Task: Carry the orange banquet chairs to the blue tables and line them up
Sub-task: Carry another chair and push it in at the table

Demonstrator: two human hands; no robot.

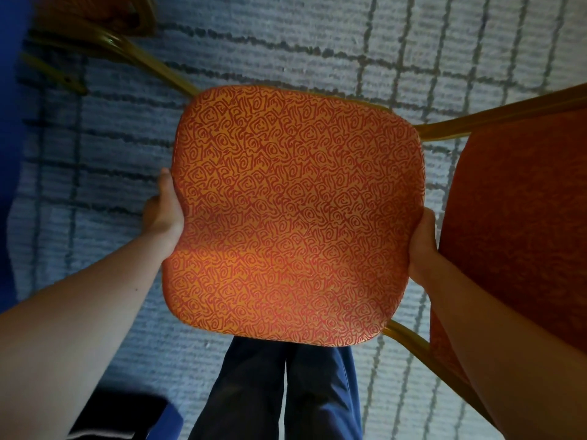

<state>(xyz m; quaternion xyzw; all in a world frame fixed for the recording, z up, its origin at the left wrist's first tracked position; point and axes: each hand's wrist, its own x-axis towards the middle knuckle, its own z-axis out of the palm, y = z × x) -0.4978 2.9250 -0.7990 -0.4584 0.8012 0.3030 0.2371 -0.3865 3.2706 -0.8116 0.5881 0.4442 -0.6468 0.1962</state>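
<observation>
The orange chair is seen over the grey lined carpet, just in front of the person's legs. Its seat is covered in red swirly lines, and its frame is gold. The seat's 2 side edges are gripped: the left by the left hand, the right by the right hand. 1 more orange chair is seen top left.

Your view was dim, corners darkest; light fell brightest on the chair seat, and the carpet lines bowed near the edges.
</observation>
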